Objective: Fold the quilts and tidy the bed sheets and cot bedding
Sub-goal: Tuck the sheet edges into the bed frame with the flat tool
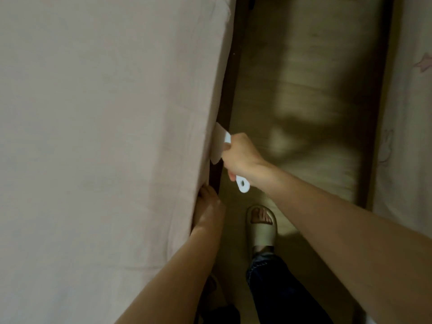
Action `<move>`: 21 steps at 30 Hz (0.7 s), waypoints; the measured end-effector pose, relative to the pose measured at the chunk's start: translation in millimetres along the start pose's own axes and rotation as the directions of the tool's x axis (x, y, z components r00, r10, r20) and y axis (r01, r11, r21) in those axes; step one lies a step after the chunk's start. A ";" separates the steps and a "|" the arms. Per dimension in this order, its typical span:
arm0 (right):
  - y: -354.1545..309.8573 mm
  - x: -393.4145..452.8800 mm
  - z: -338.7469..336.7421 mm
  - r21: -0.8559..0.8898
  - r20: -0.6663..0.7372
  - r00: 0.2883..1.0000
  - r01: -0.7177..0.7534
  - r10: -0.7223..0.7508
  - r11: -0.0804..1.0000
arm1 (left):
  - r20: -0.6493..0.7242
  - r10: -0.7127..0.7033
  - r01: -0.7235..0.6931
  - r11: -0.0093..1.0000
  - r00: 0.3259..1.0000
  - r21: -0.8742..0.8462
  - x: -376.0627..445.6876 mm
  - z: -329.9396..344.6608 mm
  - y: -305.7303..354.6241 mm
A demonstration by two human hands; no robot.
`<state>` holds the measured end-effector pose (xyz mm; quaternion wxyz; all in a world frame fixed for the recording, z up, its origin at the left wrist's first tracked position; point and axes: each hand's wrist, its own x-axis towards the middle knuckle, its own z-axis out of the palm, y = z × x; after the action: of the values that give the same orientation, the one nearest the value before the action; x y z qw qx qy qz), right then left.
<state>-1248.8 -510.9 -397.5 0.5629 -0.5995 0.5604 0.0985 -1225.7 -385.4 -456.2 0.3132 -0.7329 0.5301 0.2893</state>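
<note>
A pale pink bed sheet (105,136) covers the mattress that fills the left half of the head view. My right hand (240,157) grips a white flat plastic tucking paddle (221,146); its blade is pushed against the sheet's edge, between the mattress and the dark wooden bed frame (228,101). The paddle's handle end, with a hole, sticks out below my fist. My left hand (208,206) is lower down at the mattress edge, its fingers hidden under the side of the mattress and sheet.
A narrow strip of wooden floor (304,90) runs between the bed and another bed or cot at the right, covered in pale printed fabric (409,113). My foot in a beige slipper (261,228) and a dark jeans leg stand in the aisle.
</note>
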 end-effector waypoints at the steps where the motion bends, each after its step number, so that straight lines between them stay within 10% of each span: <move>1: -3.4 2.6 9.0 0.004 0.016 1.000 0.000 0.000 1.000 | -0.073 0.038 -0.029 0.991 0.997 0.131 -7.0 6.3 2.5; 7: 9.7 -21.2 35.1 0.094 -0.051 0.997 -0.045 0.050 0.995 | -0.047 0.211 -0.157 0.843 0.976 0.515 -34.9 1.7 -6.8; 12: 17.5 -30.6 56.9 0.077 -0.067 0.997 -0.024 0.029 0.997 | 0.031 0.265 -0.170 0.522 0.964 0.836 -70.8 29.8 -10.9; 21: 73.7 -70.7 35.1 0.071 -0.081 0.997 -0.006 0.012 0.997 | -0.147 0.184 -0.044 0.756 0.972 0.653 -58.8 48.8 4.3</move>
<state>-1313.4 -424.3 -398.3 0.5600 -0.5803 0.5885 0.0569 -1250.3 -314.0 -443.5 0.4723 -0.5718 0.6700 0.0319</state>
